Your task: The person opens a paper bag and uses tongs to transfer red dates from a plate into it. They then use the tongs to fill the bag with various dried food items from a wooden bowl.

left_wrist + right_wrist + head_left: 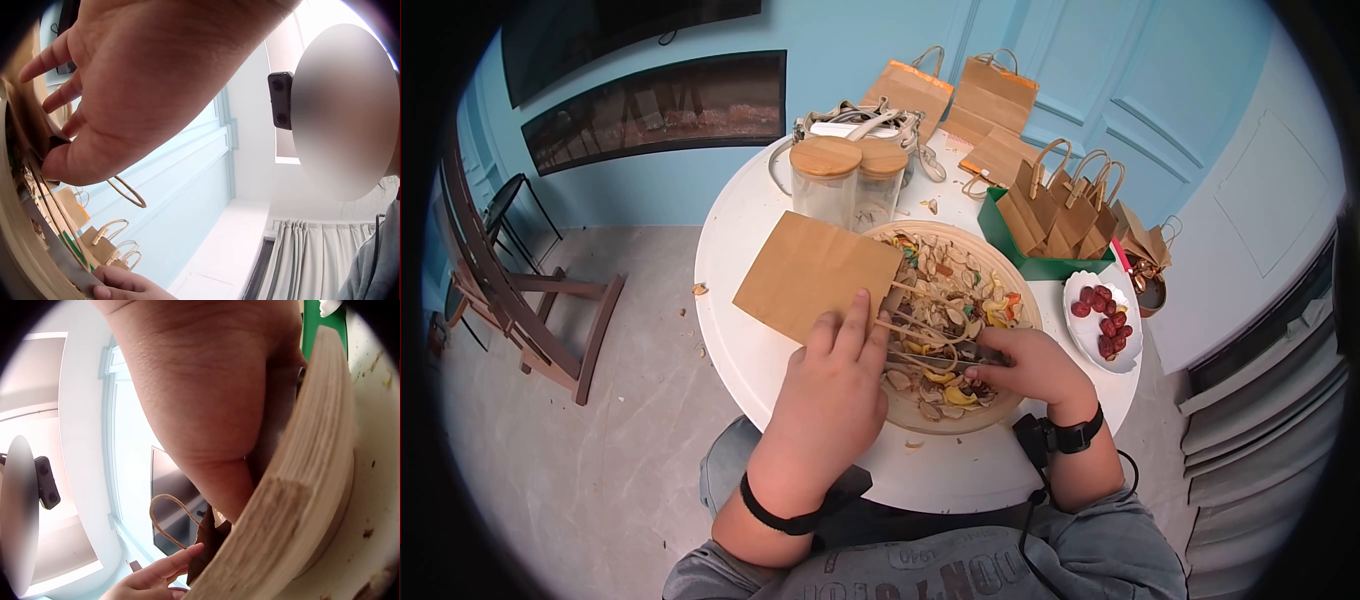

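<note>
A flat brown paper bag (815,270) with twisted handles lies tilted over the left side of a round wooden tray (1014,265). My left hand (830,375) holds the bag near its mouth, fingers spread on its outer face and thumb (65,164) at the opening. In the tray is a mix of dried petals and slices (950,310), brown, yellow, green and orange. My right hand (1040,365) grips a flat grey metal tool (60,253) low over the mix, its far end toward the bag's mouth. The bag's handles loop across the mix between both hands.
Two glass jars with wooden lids (825,157) stand behind the bag. A green box (1060,268) of small paper bags and a white dish (1133,350) of red dates (1112,325) are at the right. More paper bags (992,100) and a cloth bag (870,120) stand at the back.
</note>
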